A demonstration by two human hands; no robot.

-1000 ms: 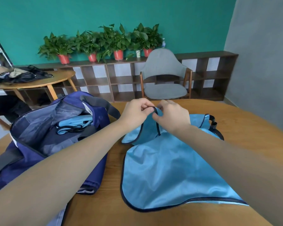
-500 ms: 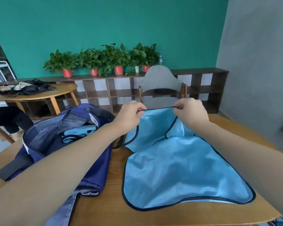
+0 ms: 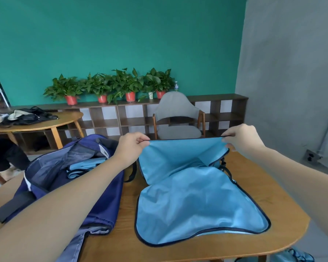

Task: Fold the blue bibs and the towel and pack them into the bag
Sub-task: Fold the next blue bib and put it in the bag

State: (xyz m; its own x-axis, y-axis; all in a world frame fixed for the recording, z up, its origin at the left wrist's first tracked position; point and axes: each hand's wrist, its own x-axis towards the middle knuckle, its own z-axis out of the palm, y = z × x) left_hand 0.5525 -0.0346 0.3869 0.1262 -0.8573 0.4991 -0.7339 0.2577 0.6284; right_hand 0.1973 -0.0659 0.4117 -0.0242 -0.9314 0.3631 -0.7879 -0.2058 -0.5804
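The left hand (image 3: pixel 132 147) and the right hand (image 3: pixel 241 138) each pinch the far edge of a light blue bib (image 3: pixel 193 201), fingers curled tight around its dark piping, and hold that edge taut and lifted in the middle of the frame. The hands stand well apart, so the fabric stretches flat between them; this looks like the set-up for a fold, with the raised half ready to come down over the half lying on the wooden table (image 3: pixel 284 190). The near hem rests on the tabletop in the lower centre, anchoring the cloth by its own weight while the top is drawn out.

To the left of the bib lies the navy bag (image 3: pixel 95 195), its mouth gaping open toward the person, so packing takes only a short reach. Inside it sits what appears to be a folded blue bib (image 3: pixel 85 165), though the forearm hides part of it. At the bottom right corner of the frame a scrap of light blue fabric (image 3: pixel 293 255) peeks out below the table edge; I cannot tell whether it is the towel or another bib.
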